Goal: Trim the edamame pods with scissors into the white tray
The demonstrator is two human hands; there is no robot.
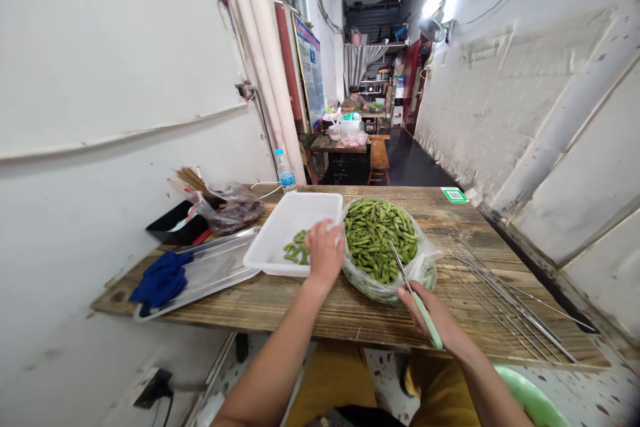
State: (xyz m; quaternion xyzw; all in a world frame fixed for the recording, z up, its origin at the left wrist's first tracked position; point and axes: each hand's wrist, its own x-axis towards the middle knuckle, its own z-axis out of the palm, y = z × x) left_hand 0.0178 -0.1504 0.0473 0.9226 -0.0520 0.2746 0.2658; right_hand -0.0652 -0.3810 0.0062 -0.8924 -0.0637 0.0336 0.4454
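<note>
My right hand [425, 310] is closed round the light green handle of a pair of scissors [423, 313], whose metal blades point up over the near right of the pods. The green soybean pods [381, 237] fill a bowl lined with a clear plastic bag [427, 273]. My left hand [326, 250] hovers at the right side of a white plastic tub [265, 250], slightly blurred, its fingers loosely apart and no pod visible in them. Beside those fingers, a few pods [296, 248] lie on the tub's floor.
Several metal skewers [505, 300] lie at the right. On the left are a metal tray [220, 270], a blue cloth [163, 277] and a black box [177, 223] beside a plastic bag. A water bottle [285, 173] stands behind the tub. A person [354, 100] sits farther back.
</note>
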